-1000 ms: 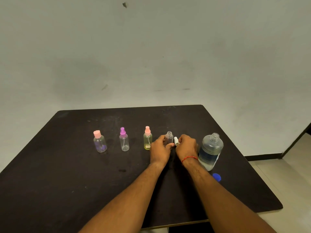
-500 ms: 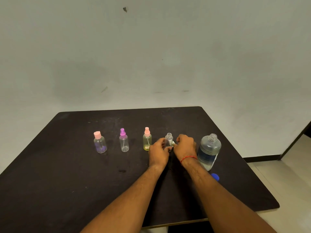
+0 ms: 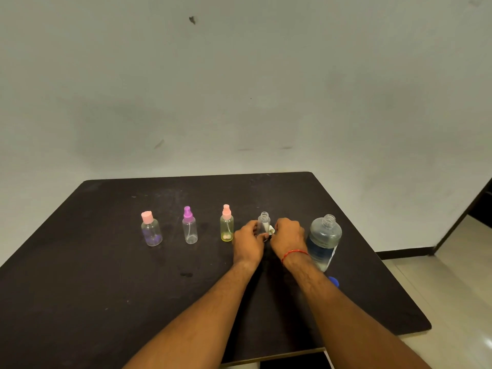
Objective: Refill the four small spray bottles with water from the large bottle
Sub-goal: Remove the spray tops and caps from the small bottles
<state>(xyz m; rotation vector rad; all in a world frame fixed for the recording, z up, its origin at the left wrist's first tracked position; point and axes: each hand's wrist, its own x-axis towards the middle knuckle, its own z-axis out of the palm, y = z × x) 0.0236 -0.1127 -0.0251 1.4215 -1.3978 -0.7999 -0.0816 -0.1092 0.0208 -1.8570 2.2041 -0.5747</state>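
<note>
Head view, I log: left hand [image 3: 249, 245] grips uncapped small spray bottle [image 3: 264, 222], upright on surface [image 3: 106, 288]; right hand [image 3: 288, 239], fingers curled, seemingly pinches white spray cap [image 3: 271, 230] beside it; large bottle [image 3: 323, 239] stands just right, uncapped.

left hand [image 3: 249, 242] curled round the lil open bottle [image 3: 264, 221] | right hand [image 3: 288, 237] pinching the white cap [image 3: 271, 229], knuckles up | both forearms stretched forward, hands pretty much touching

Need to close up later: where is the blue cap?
Head view, right side: the blue cap lies on the table just in front of the large bottle.
</note>
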